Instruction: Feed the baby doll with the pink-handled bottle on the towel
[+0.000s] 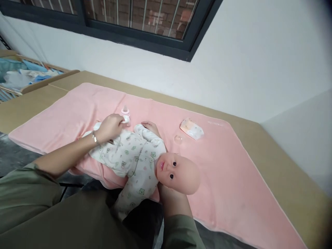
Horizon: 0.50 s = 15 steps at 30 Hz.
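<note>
Head view: cradling baby doll (142,157), left fingers (120,118) pinching white item (126,119) by nursing bottle (125,111), right fingers' (147,123) grip unclear, I'd steady head (184,174) next.

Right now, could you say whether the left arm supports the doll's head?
No, the right forearm passes beneath the doll at its neck, with the left hand near its waist.

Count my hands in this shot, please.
2. Your left hand is over the doll, by the bottle; your right hand is at the doll's far sleeve, partly hidden behind it. Neither is wholly hidden.
</note>
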Available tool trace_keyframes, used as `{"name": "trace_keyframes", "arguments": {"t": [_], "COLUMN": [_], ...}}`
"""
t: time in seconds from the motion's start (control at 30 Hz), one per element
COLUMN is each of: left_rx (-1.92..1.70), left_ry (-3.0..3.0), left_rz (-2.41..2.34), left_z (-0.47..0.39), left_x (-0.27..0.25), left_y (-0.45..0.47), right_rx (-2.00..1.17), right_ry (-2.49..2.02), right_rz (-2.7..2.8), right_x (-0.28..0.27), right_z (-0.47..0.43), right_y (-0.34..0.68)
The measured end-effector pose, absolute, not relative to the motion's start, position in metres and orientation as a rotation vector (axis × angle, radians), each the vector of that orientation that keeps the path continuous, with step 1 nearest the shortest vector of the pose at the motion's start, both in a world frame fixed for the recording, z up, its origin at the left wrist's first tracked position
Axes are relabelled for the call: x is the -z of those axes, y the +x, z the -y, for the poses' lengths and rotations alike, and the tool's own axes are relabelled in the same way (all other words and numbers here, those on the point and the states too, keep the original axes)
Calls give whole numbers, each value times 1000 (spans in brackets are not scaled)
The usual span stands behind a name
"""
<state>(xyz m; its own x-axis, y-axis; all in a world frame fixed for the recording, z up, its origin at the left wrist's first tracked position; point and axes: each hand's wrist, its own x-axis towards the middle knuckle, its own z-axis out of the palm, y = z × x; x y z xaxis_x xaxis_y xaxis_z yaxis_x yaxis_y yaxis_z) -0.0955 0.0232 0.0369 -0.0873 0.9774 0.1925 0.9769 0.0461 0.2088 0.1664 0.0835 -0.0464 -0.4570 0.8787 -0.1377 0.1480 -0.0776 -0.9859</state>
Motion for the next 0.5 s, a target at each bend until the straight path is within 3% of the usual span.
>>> {"name": "trace_keyframes", "arguments": {"t": [0.17, 0.5], "left_rx": [-1221, -1204], "left_ry": [2708, 2840], "left_rz": [-1170, -940], "left_z": [40, 35], "left_x": [-43, -39], "left_y": [-7, 27], "right_rx": [-1482, -1465], "right_ry": [-1052, -1065], "right_rz": [1686, 1733], "right_x": [20, 39], "right_z": [-123, -165], "right_y": [123, 100]}}
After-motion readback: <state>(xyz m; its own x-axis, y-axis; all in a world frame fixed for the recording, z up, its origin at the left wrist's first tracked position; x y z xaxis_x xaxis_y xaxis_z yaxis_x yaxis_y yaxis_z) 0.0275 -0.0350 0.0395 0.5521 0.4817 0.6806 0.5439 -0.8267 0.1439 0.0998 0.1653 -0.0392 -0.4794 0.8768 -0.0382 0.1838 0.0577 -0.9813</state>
